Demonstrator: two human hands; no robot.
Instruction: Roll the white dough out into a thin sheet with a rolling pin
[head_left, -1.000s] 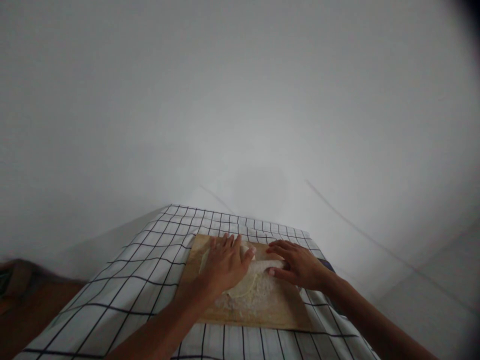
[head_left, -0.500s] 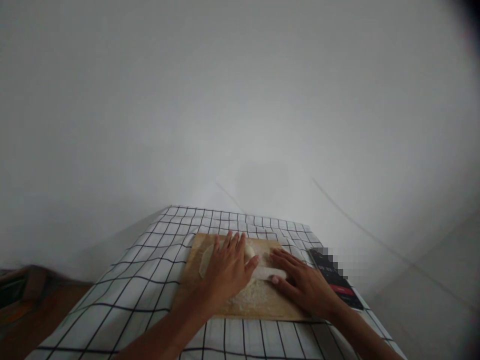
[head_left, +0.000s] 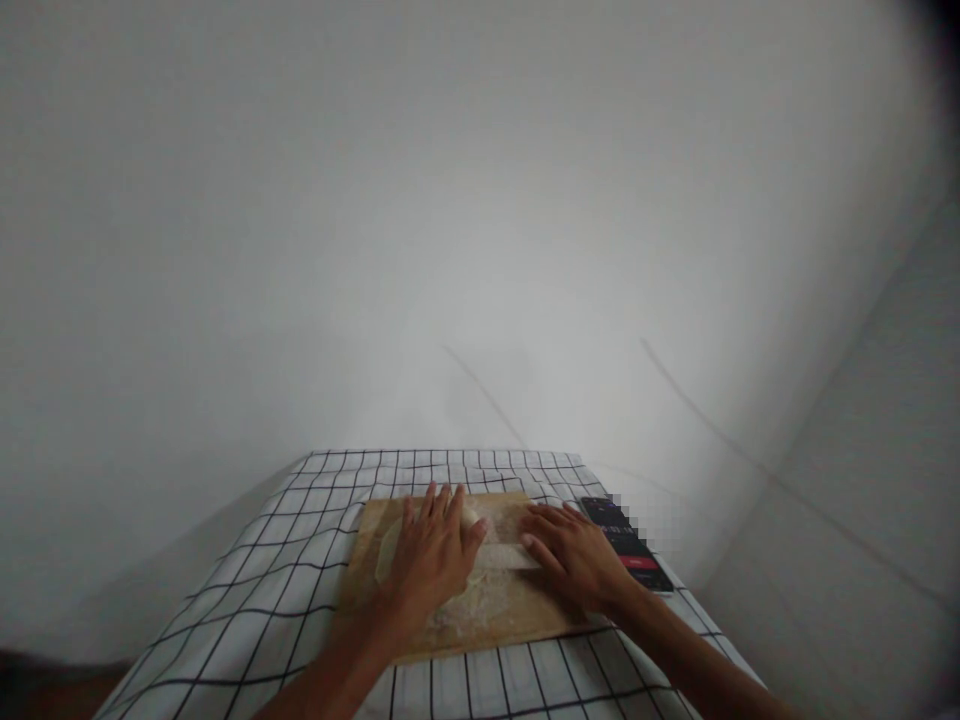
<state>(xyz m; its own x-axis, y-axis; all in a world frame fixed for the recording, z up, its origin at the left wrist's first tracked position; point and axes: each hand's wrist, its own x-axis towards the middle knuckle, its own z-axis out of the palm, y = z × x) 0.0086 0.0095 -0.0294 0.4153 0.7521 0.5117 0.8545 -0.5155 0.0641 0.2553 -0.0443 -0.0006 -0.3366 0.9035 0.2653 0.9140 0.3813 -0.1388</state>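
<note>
A pale rolling pin (head_left: 504, 557) lies crosswise on a floured wooden board (head_left: 517, 612). My left hand (head_left: 433, 550) rests palm down over the pin's left part, its fingers stretched forward and the thumb apart. Under and around that hand shows a flat round of dough (head_left: 385, 556), much of it hidden. Over the pin's right end lies my right hand (head_left: 576, 556), palm down with fingers extended; it covers that end. Loose flour is scattered on the board near the dough.
A white tablecloth with a black grid (head_left: 270, 570) covers the table. A dark phone-like screen with a red bar (head_left: 622, 545) lies right of the board, partly blurred by pixels. A pale wall (head_left: 480, 220) rises behind the table.
The view has shifted, so the table sits lower and further left in the picture. Both hands stay on the rolling pin; my right thumb lies closer to the fingers.
</note>
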